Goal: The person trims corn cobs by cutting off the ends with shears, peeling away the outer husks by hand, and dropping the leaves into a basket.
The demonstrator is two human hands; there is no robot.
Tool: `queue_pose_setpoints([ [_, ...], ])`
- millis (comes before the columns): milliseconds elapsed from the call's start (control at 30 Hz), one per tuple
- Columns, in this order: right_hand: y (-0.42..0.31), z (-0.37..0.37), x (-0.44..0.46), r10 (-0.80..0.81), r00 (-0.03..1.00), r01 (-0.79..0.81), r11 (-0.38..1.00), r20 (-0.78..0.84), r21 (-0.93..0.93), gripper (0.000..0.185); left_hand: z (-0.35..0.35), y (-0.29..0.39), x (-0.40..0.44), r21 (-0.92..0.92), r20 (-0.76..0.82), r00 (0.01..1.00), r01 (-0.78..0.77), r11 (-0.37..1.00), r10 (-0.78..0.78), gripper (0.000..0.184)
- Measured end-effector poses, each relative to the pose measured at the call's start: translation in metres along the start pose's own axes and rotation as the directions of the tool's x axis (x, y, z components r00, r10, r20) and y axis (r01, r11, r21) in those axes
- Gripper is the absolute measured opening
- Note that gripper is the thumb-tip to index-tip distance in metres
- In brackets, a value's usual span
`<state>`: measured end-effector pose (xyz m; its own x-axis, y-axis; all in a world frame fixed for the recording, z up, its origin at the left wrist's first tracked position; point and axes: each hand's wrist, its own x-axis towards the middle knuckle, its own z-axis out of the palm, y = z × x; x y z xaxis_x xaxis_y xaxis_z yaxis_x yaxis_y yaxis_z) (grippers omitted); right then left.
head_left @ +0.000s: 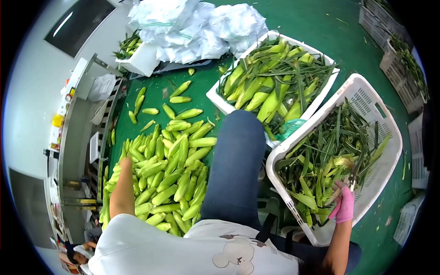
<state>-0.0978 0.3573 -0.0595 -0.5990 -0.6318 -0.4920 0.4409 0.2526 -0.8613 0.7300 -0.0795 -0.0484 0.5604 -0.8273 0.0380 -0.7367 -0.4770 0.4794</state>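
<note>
1. No text, label, brand, number or sign can be read.
2. The small items along the counter [81, 85] are too small and blurred for any lettering to be made out.

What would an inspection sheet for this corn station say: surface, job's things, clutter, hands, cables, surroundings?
Surface: green floor
Job's things: corn pile; white box of leafy corn; white basket of stripped leaves
Clutter: stray ears, leaf scraps on floor
Hands: left at pile, partly hidden; right, pink-gloved, holding cutters over basket
Cables: nothing seen
Surroundings: white sacks, crates, another person
</note>
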Motion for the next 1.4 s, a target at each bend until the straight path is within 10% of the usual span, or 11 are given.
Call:
queue_pose_setpoints([
  [100, 0.006, -0.001, 0.010, 0.001, 0.998, -0.002, 1.000, 0.070, 0.014, 0.068, 0.074, 0.251, -0.050, -0.340, 0.193, 0.712, -0.596, 0.727, 0.675, 0.041],
  [233, -0.007, 0.014, 0.008, 0.072, 0.997, -0.073, 0.995, 0.020, 0.063, 0.059, 0.195, 0.497, -0.225, -0.081, 0.582, 0.331, -0.885, 0.458, 0.743, 0.038],
  [300, -0.002, 0.007, 0.007, 0.076, 0.997, -0.078, 0.994, 0.023, 0.075, 0.055, 0.300, 0.503, -0.280, 0.010, 0.806, 0.238, -0.921, 0.389, 0.542, 0.052],
  [500, -0.025, 0.007, -0.030, 0.043, 0.996, -0.028, 0.981, -0.075, 0.193, 0.056, 0.357, 0.446, -0.379, 0.000, 0.506, 0.551, -0.769, 0.639, 0.664, 0.064],
  [567, -0.039, 0.013, -0.045, 0.039, 0.995, -0.017, 0.972, -0.088, 0.236, 0.061, 0.368, 0.474, -0.375, -0.418, 0.777, 0.331, -0.366, 0.832, 0.536, 0.053],
  [600, -0.042, 0.010, -0.050, 0.055, 0.994, -0.031, 0.969, -0.091, 0.245, 0.062, 0.315, 0.502, -0.404, -0.341, 0.925, 0.205, 0.079, 0.937, 0.319, 0.048],
  [700, -0.041, -0.003, -0.057, 0.017, 0.999, -0.003, 0.957, -0.044, 0.289, 0.063, 0.247, 0.524, -0.433, -0.242, 0.956, -0.095, 0.285, 0.928, 0.278, 0.048],
  [833, -0.061, 0.000, -0.067, -0.106, 0.994, 0.099, 0.956, 0.009, 0.275, 0.062, 0.172, 0.500, -0.513, -0.519, 0.798, -0.242, 0.190, 0.833, 0.552, 0.052],
  [967, -0.068, 0.003, -0.058, -0.503, 0.864, 0.435, 0.772, -0.027, -0.464, 0.066, 0.175, 0.498, -0.571, -0.317, 0.846, -0.376, 0.219, 0.923, 0.379, 0.061],
  [1267, -0.081, -0.022, -0.043, -0.280, 0.941, 0.234, 0.943, -0.188, -0.235, 0.077, 0.185, 0.483, -0.607, -0.820, 0.557, -0.474, -0.185, 0.541, 0.682, 0.075],
  [1400, -0.073, -0.032, -0.030, -0.439, 0.884, 0.351, 0.848, -0.158, -0.396, 0.077, 0.187, 0.487, -0.595, -0.870, 0.493, -0.535, -0.314, 0.381, 0.685, 0.075],
])
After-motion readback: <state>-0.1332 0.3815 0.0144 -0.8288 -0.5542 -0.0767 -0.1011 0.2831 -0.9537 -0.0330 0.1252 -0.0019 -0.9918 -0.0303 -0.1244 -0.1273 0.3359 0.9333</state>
